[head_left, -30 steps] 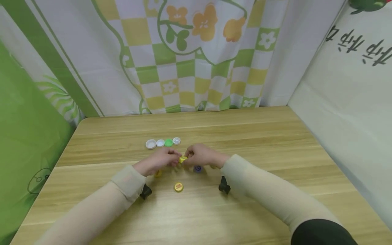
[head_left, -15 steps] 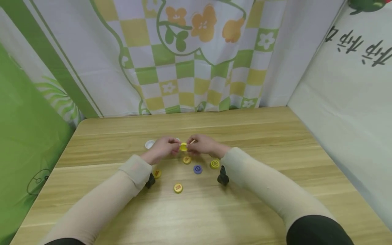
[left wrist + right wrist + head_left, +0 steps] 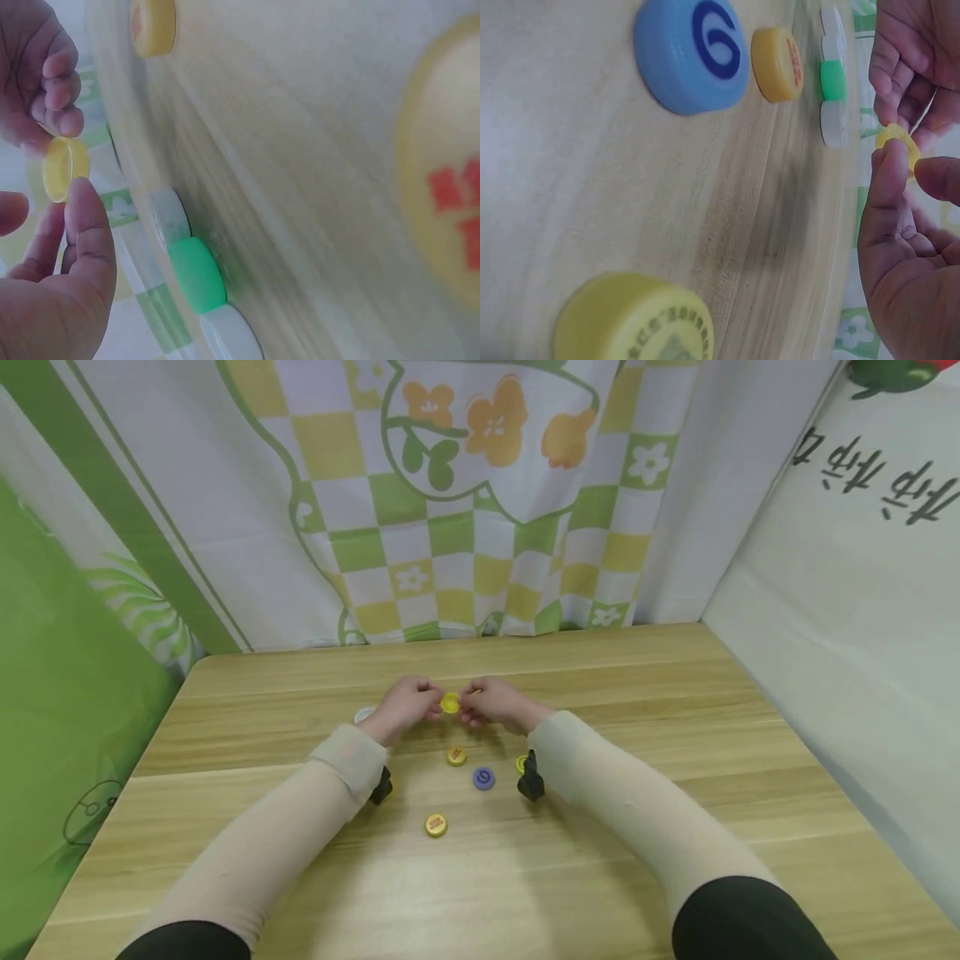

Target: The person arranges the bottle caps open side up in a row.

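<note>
Round yellow plastic cap (image 3: 450,702) farther from body now. Right hand (image 3: 497,702) pinches it. Left hand (image 3: 408,703) at rim; can't tell if fingers pinch.

Wood table (image 3: 645,681), far curtain (image 3: 450,539) in green, yellow and white checks with orange flowers (image 3: 506,437), green cloth (image 3: 67,677) at left, black-lettered white sheet (image 3: 840,610) at right, soft shadows.

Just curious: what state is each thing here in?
Held yellow cap: raised between both hands
Left hand: pinching its edge
Right hand: pinching its edge
Blue cap: flat, marked side up
Middle gold cap: flat, print up
Nearest gold cap: flat, print up
Rightmost yellow cap: flat, print up
Green cap: lined up with white caps
</note>
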### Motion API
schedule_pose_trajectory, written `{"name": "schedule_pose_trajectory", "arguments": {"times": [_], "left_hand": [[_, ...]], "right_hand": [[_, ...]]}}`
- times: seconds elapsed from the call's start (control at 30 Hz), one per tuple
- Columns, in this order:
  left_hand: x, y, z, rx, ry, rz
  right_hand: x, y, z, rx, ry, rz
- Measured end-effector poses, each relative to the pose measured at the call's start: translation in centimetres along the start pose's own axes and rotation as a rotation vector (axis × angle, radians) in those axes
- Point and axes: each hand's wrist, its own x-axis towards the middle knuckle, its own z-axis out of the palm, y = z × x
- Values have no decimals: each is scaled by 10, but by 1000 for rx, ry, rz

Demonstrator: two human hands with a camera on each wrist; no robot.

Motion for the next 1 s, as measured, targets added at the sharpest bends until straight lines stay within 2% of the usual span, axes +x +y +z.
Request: {"name": "schedule_pose_trajectory", "arguments": {"times": [0.17,0.5,0.77,1.0], "left_hand": [[8,1,-3,-25,-10,-47],[19,-3,-5,-124,3,-98],[20,-1,-2,-19,3,-85],[18,3,1,41,-6,-64]], "right_hand": [[6,-1,2,44,32,4],[17,-4,9,-1,73,30],[20,-2,9,-70,91,22],[22,0,8,-54,92,31]]}}
